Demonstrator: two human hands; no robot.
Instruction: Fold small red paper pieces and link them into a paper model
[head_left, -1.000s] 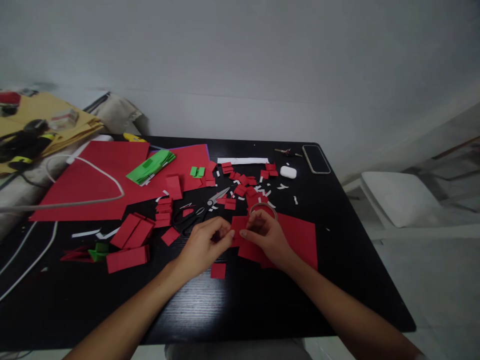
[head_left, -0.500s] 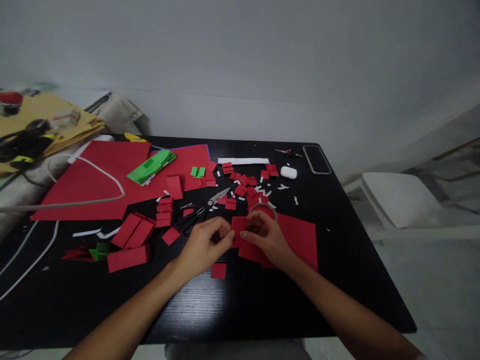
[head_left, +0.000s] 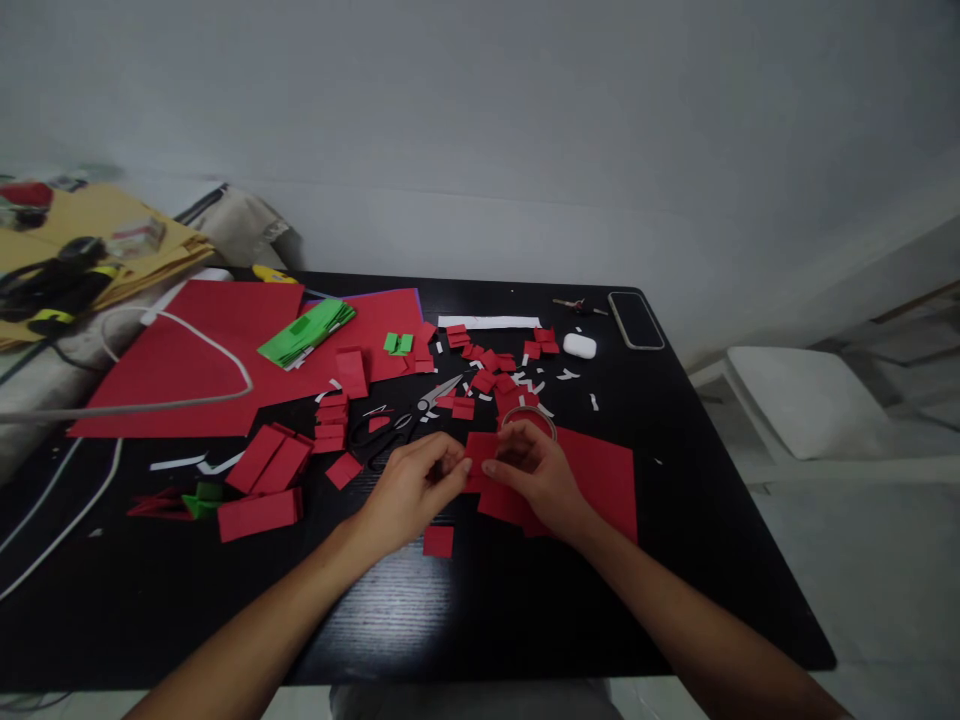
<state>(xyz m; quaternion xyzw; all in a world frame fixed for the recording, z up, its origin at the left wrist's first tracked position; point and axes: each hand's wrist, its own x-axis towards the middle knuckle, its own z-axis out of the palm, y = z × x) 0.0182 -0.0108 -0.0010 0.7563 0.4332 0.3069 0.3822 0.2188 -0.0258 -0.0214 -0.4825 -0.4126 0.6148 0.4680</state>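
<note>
A small red paper piece (head_left: 481,447) is pinched between my two hands near the middle of the black table. My left hand (head_left: 417,487) grips its left side with thumb and fingertips. On its right side, my right hand (head_left: 541,478) holds it the same way. Larger red sheets (head_left: 606,470) lie under and beside my right hand, with a tape ring (head_left: 553,424) just behind it. Black-handled scissors (head_left: 405,420) rest open behind my left hand. One small red square (head_left: 438,541) lies in front of my hands.
Folded red pieces (head_left: 270,460), a green bundle (head_left: 307,333) and big red sheets (head_left: 217,340) lie left. Behind my hands are white scraps (head_left: 568,375), a white case (head_left: 580,346), keys (head_left: 574,304) and a phone (head_left: 636,320). A white cable (head_left: 187,403) crosses the left side.
The whole view has shifted very slightly. Both hands keep their hold on the small red paper, with no clear movement against the table.
</note>
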